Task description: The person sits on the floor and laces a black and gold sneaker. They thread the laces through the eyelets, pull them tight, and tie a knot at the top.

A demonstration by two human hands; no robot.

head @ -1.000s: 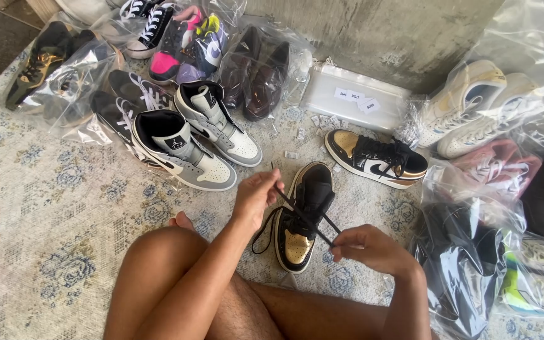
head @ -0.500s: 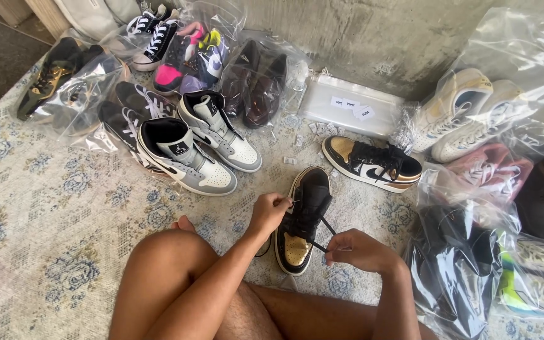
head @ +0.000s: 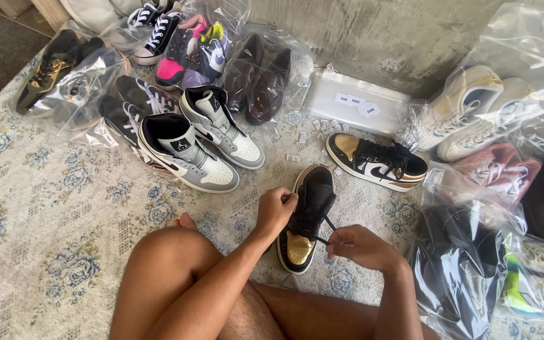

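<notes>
Head view, the only one: black-and-gold high-top sneaker (head: 305, 220) stands on the patterned rug (head: 45, 214), toe toward the person, just ahead of the crossed legs. Left hand (head: 276, 211) sits at the sneaker's left side by the collar, fingers curled shut on a black lace (head: 326, 221) end, or on the upper edge; can't tell which. Right hand (head: 359, 247) is just right of the sneaker's toe, fingers pinched closed on the other end of the lace, which runs taut from the eyelets. Its mate, the second black-and-gold sneaker (head: 378, 161), lies beyond the sneaker and to the right, apart from it. Grey-and-white high-top pair (head: 198, 146) stands beyond and to the left. Clear bags of shoes (head: 473, 277) crowd the right side, close to the right forearm. Risks, as judgement: uneven pull from the two hands could drag the lace out of an eyelet or leave one end short; the sneaker isn't pinned down, so a hard tug may tip it; the right elbow could snag the bags.
</notes>
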